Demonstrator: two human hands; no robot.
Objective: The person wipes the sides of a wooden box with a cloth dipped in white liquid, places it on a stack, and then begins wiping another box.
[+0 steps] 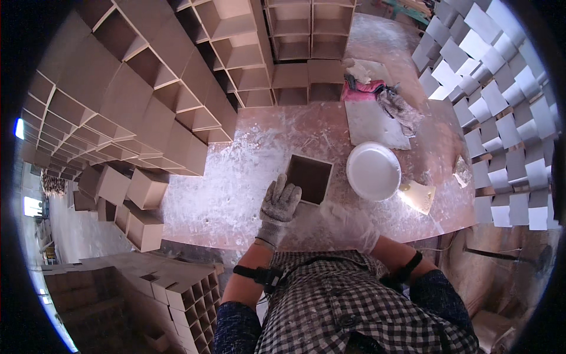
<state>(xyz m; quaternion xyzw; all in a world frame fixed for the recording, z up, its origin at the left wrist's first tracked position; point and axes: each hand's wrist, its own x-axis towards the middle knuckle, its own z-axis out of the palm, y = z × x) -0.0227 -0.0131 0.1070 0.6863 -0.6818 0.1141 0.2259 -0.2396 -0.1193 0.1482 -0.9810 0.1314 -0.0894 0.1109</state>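
An open-topped square box (312, 171) with a dark inside stands on the dusty reddish worktable (259, 147) in front of me. My left hand (280, 202), in a grey-white work glove, rests against the near left side of this box, its fingers stretched out and apart. Close to the box's near right corner is my right hand (352, 227), in a pale glove and smeared by motion, so its fingers cannot be made out. Just right of the box sits a round white tub (374, 171) holding something white.
Stacks of brown open boxes (236, 50) rise at the left and back. Rows of pale grey-white boxes (501, 118) stand at the right. Cloths (401, 109) lie on a pale board (368, 127). A yellowish piece (417, 196) lies beyond the tub. More boxes (144, 224) are piled left.
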